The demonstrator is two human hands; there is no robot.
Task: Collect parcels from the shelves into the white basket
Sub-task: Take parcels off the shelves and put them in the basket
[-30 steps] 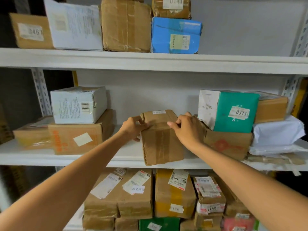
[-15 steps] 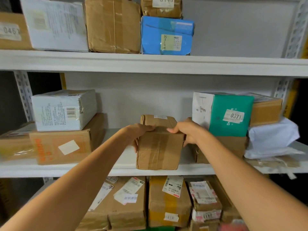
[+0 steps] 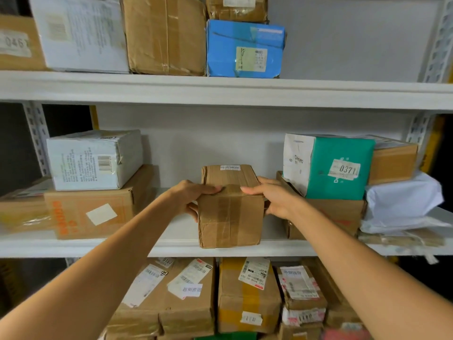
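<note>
brown taped parcel (image 3: 230,212), creased | left hand (image 3: 190,196) gripping it | right hand (image 3: 274,197) gripping it

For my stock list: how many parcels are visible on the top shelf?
5: brown box marked 0461 far left, white box beside it, big brown box in the middle, blue box to its right, small brown box on the blue one. Others may hide behind.
</note>
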